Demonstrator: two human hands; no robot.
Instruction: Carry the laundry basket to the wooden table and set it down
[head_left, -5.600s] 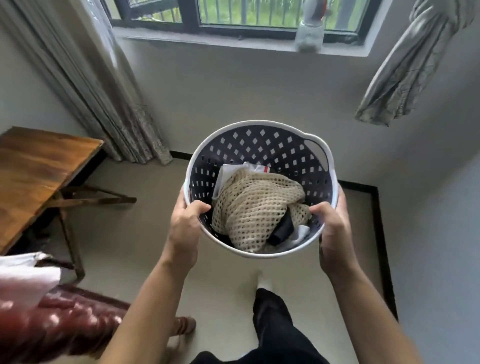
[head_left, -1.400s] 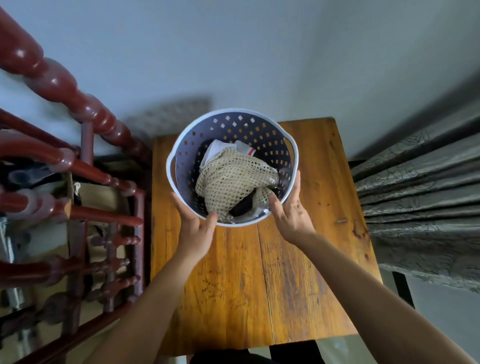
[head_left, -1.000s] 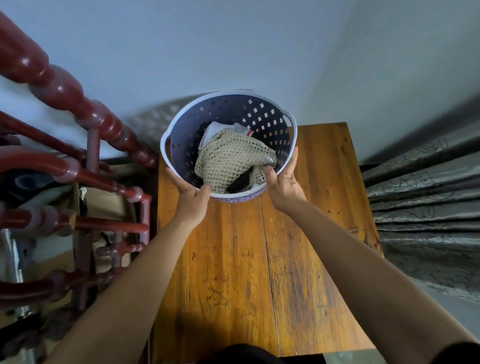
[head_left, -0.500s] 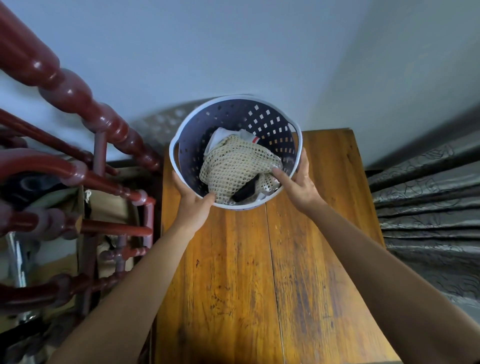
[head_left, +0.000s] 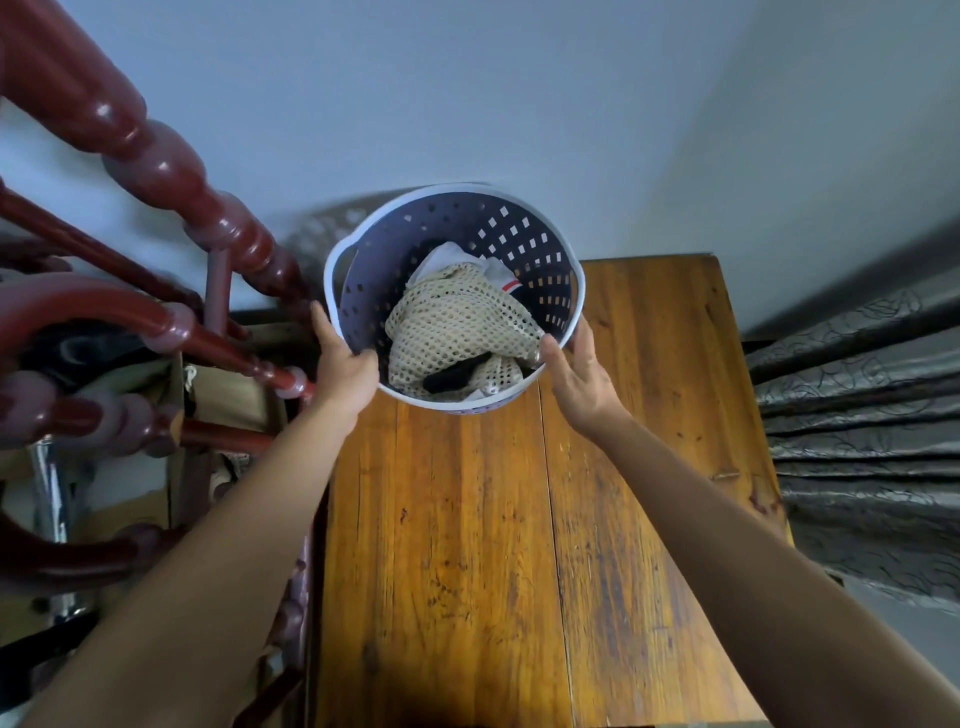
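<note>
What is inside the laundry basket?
The laundry basket holds a beige mesh cloth, a white garment and something black. Anything beneath them is covered.

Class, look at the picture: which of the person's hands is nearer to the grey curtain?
Right. The right hand is at the basket's curtain-side rim; the left hand grips the opposite rim, farther from the curtain.
</note>
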